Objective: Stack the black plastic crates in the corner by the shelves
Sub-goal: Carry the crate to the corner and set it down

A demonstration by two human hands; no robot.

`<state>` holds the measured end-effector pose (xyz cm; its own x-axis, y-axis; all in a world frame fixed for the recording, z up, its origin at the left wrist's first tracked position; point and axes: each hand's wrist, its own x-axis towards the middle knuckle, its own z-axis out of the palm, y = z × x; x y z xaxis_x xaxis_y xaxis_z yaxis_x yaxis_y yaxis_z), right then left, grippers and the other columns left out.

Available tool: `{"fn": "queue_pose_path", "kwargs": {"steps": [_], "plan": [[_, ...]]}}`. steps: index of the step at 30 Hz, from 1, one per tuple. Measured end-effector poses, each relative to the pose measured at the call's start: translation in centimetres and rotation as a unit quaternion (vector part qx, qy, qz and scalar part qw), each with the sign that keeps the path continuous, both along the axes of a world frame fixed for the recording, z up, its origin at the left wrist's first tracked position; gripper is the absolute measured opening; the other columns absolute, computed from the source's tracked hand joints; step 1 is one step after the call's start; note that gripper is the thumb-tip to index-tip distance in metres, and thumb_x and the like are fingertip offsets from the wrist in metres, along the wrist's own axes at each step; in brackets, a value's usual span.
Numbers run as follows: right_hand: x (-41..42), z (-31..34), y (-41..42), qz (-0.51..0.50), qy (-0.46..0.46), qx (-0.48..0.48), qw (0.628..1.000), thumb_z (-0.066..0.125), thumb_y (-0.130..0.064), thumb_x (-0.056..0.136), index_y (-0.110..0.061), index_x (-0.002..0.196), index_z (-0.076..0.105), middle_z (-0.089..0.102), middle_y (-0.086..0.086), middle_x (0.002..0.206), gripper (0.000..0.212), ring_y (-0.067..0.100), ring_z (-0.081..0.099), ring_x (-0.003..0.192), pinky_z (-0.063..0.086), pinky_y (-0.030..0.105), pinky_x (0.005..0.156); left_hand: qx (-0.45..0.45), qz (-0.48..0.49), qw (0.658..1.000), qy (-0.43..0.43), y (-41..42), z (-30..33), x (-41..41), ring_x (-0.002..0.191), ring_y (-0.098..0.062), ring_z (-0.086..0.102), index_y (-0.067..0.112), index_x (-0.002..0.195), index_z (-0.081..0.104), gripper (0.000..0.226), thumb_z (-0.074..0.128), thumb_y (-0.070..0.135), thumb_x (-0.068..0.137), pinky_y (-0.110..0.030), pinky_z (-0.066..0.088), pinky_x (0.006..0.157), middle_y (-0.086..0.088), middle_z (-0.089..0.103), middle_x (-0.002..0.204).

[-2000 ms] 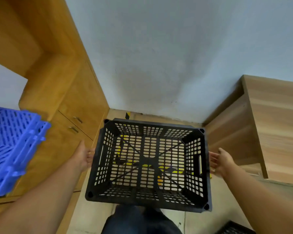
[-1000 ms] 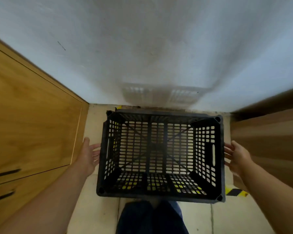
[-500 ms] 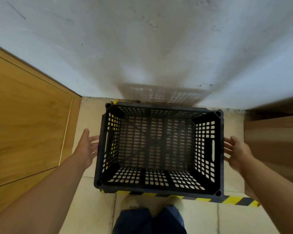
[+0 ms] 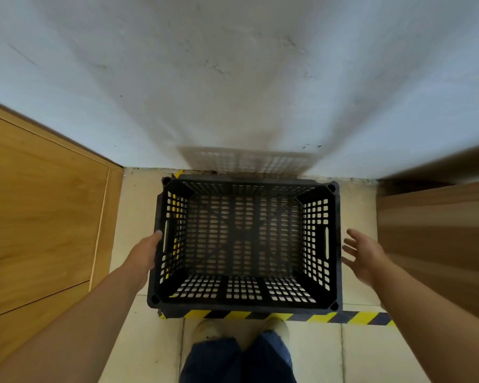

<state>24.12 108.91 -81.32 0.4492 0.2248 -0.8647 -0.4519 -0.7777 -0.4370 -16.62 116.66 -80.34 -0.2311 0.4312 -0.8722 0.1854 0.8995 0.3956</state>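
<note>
A black plastic crate (image 4: 244, 297) with perforated walls sits on the tiled floor against the white wall, open side up and empty. My left hand (image 4: 145, 254) rests against its left wall beside the handle slot, fingers touching the rim. Off the crate's right side my right hand (image 4: 361, 251) hovers with fingers spread, a small gap between it and the wall with the right handle slot.
A wooden cabinet (image 4: 39, 217) stands close on the left and a wooden shelf unit (image 4: 437, 239) on the right. Yellow-black hazard tape (image 4: 343, 317) runs along the floor at the crate's near edge. My shoes (image 4: 208, 328) and trouser legs are just behind it.
The crate has gone down from being carried at waist height to resting on the floor by the wall. My right hand has come off it; the left one stays at the side.
</note>
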Motion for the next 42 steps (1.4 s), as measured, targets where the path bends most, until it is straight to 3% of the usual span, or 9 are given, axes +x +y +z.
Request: {"fn": "queue_pose_path", "kwargs": {"steps": [3, 6, 9, 13, 16, 20, 31, 37, 42], "plan": [[0.0, 2.7, -0.9, -0.007, 0.02, -0.009, 1.0, 0.043, -0.023, 0.097, -0.006, 0.136, 0.042, 0.042, 0.016, 0.141, 0.043, 0.03, 0.042, 0.128, 0.04, 0.042, 0.094, -0.037, -0.045, 0.998, -0.008, -1.2, 3.3, 2.0, 0.129, -0.03, 0.042, 0.002, 0.138, 0.037, 0.049, 0.042, 0.03, 0.098, -0.04, 0.033, 0.105, -0.019, 0.043, 0.141], [-0.3, 6.2, -2.0, 0.006, 0.052, -0.009, 0.999, 0.04, -0.025, 0.098, -0.007, 0.135, 0.043, 0.048, 0.015, 0.133, 0.041, 0.03, 0.05, 0.117, 0.042, 0.042, 0.093, -0.064, -0.064, 0.996, -0.026, -2.6, 7.2, 4.5, 0.124, -0.033, 0.046, -0.002, 0.135, 0.04, 0.046, 0.045, 0.025, 0.097, -0.041, 0.036, 0.105, -0.022, 0.048, 0.136], [-1.2, 10.6, -3.2, 0.033, 0.096, -0.003, 0.995, 0.04, -0.026, 0.097, -0.008, 0.127, 0.049, 0.058, 0.011, 0.11, 0.036, 0.025, 0.057, 0.097, 0.046, 0.038, 0.084, -0.093, -0.076, 0.992, -0.046, -4.1, 11.6, 7.3, 0.122, -0.033, 0.048, -0.002, 0.131, 0.044, 0.042, 0.046, 0.023, 0.097, -0.04, 0.038, 0.104, -0.022, 0.05, 0.133], [-2.5, 16.8, -4.5, 0.053, 0.146, 0.017, 0.988, 0.04, -0.025, 0.097, -0.007, 0.116, 0.052, 0.061, 0.012, 0.104, 0.028, 0.024, 0.059, 0.092, 0.049, 0.034, 0.075, -0.104, -0.082, 0.989, -0.059, -5.9, 17.0, 10.8, 0.12, -0.032, 0.05, -0.003, 0.129, 0.046, 0.04, 0.046, 0.021, 0.097, -0.039, 0.041, 0.102, -0.022, 0.053, 0.13], [-3.6, 20.7, -5.4, 0.057, 0.146, 0.02, 0.987, 0.042, -0.023, 0.097, -0.007, 0.105, 0.056, 0.06, 0.011, 0.092, 0.022, 0.022, 0.058, 0.083, 0.047, 0.034, 0.077, -0.098, -0.096, 0.988, -0.07, -6.7, 20.5, 12.6, 0.112, -0.028, 0.054, -0.001, 0.127, 0.048, 0.038, 0.045, 0.022, 0.097, -0.035, 0.045, 0.09, -0.019, 0.056, 0.126], [-4.4, 24.5, -7.3, 0.045, 0.126, 0.013, 0.991, 0.044, -0.019, 0.096, -0.007, 0.096, 0.056, 0.057, 0.01, 0.084, 0.017, 0.021, 0.054, 0.073, 0.045, 0.031, 0.068, -0.069, -0.107, 0.989, -0.08, -7.7, 24.0, 13.2, 0.101, -0.025, 0.059, 0.003, 0.121, 0.053, 0.033, 0.049, 0.024, 0.095, -0.037, 0.047, 0.091, -0.014, 0.062, 0.111], [-7.5, 33.9, -17.3, -0.072, 0.035, 0.034, 0.996, 0.05, -0.02, 0.093, -0.006, 0.108, 0.058, 0.063, 0.009, 0.088, 0.022, 0.021, 0.063, 0.079, 0.049, 0.03, 0.061, -0.027, -0.212, 0.971, -0.105, -12.2, 33.2, 13.9, 0.085, -0.02, 0.062, 0.004, 0.109, 0.06, 0.026, 0.052, 0.023, 0.093, -0.033, 0.051, 0.079, -0.011, 0.066, 0.1], [-10.9, 38.4, -25.1, -0.197, 0.006, 0.067, 0.978, 0.051, -0.02, 0.093, -0.006, 0.106, 0.058, 0.062, 0.009, 0.087, 0.021, 0.022, 0.062, 0.079, 0.048, 0.032, 0.062, -0.015, -0.351, 0.928, -0.123, -15.1, 36.7, 14.5, 0.094, -0.019, 0.061, 0.007, 0.111, 0.058, 0.024, 0.053, 0.023, 0.093, -0.026, 0.05, 0.072, -0.008, 0.064, 0.103], [-13.3, 41.3, -33.4, -0.287, -0.034, 0.082, 0.954, 0.051, -0.02, 0.093, -0.005, 0.105, 0.058, 0.061, 0.01, 0.088, 0.02, 0.024, 0.061, 0.079, 0.047, 0.031, 0.062, -0.007, -0.445, 0.884, -0.139, -19.2, 38.1, 16.1, 0.088, -0.018, 0.061, 0.007, 0.106, 0.059, 0.023, 0.055, 0.025, 0.091, -0.028, 0.049, 0.072, -0.008, 0.064, 0.097]]}}
